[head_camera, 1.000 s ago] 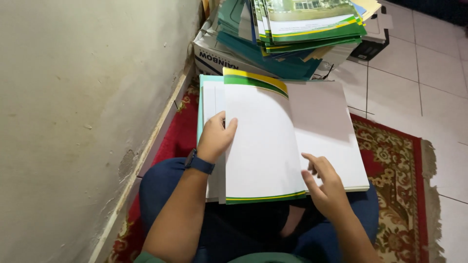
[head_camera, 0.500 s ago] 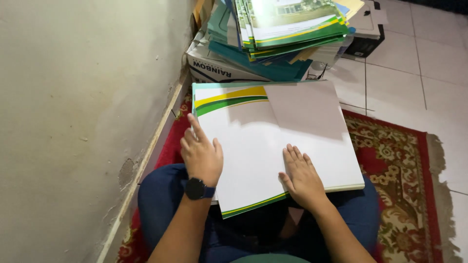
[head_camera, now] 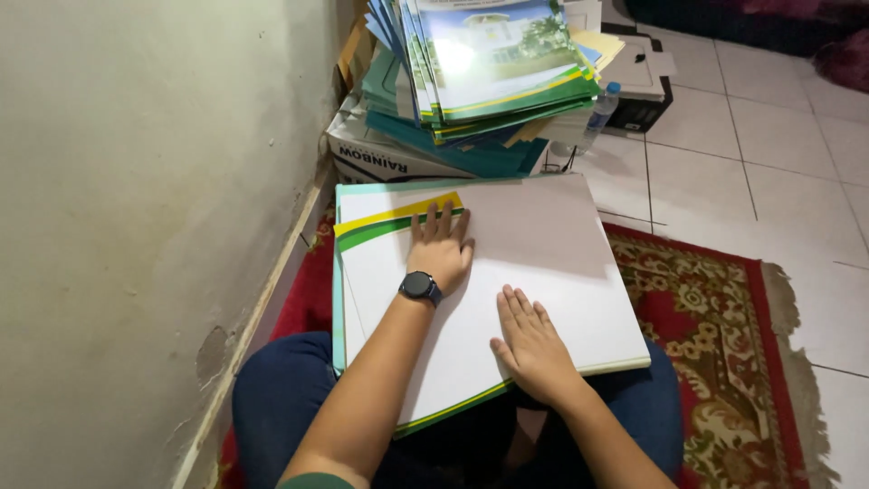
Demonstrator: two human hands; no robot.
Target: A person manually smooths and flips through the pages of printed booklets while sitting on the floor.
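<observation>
A large folder (head_camera: 543, 272) lies flat across the person's lap, on top of a few more sheets whose edges stick out along its left side; the left hand (head_camera: 439, 249) rests palm down on its upper left part, the right hand (head_camera: 534, 349) palm down on its lower middle, nearer the body; a wall (head_camera: 136, 226) runs along the left; beyond the folder, a cardboard box (head_camera: 389, 163) stands against the wall with a stack of booklets (head_camera: 480, 72) piled on it; a plastic bottle (head_camera: 599, 113) stands just right of the stack; a rug (head_camera: 715, 344) lies under the person, with tiled floor (head_camera: 778, 172) to its right and beyond
</observation>
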